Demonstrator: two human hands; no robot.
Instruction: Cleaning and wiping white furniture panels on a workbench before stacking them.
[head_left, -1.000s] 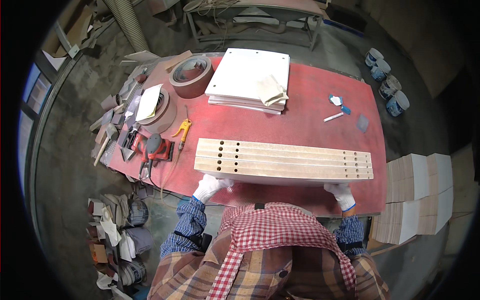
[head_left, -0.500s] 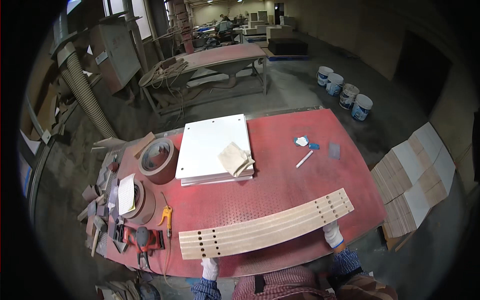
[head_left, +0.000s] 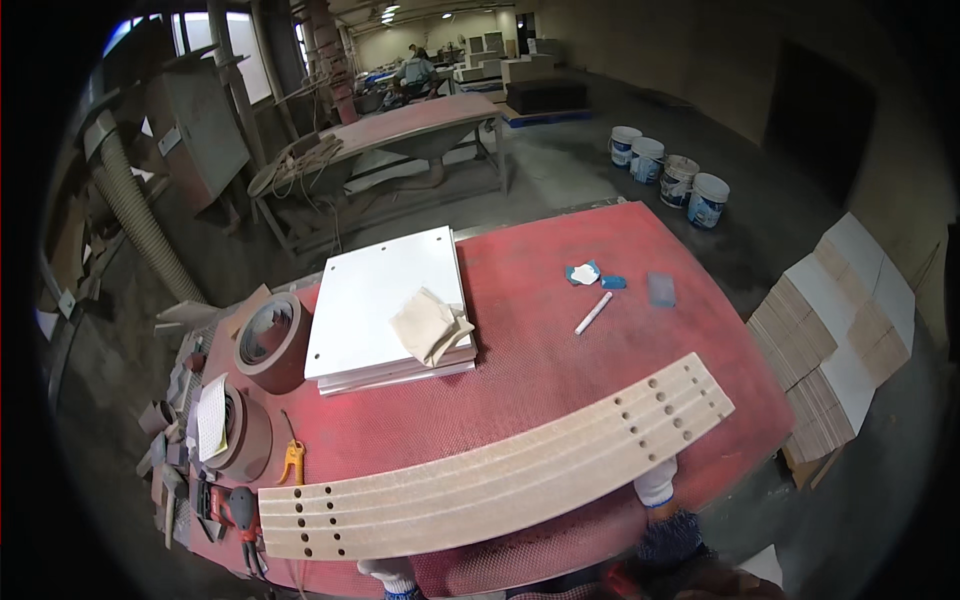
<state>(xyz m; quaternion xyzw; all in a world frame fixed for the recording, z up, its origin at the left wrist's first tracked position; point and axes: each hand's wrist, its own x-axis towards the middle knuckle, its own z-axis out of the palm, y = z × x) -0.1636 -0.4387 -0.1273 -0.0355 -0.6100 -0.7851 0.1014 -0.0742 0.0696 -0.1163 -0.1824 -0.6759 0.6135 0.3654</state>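
Observation:
A long, pale wooden board (head_left: 490, 466), gently curved, spans the near side of the red table (head_left: 520, 310). Lengthwise grooves run along it, and rows of dark drilled holes mark both ends. Under its left end my left hand (head_left: 390, 574), in a white glove, holds the near edge. My right hand (head_left: 657, 484), gloved likewise, grips the near edge close to the right end. Both hands are closed on the board, though their fingertips are hidden beneath it. The board's left end partly covers a red and black power sander (head_left: 241, 515) and a yellow air blow gun (head_left: 293, 462).
White panels (head_left: 375, 290) are stacked at the table's far left, a beige cloth (head_left: 432, 325) on top. Rolls of abrasive belt (head_left: 272, 342) stand beside them. Right of centre lie a white marker (head_left: 594, 313) and a grey square (head_left: 661, 289). Stacked boards (head_left: 800, 340) stand off the right side.
The board has come nearer and its left end has shifted left, now overlapping the sander and blow gun. Both hands moved with it. The view has turned slightly.

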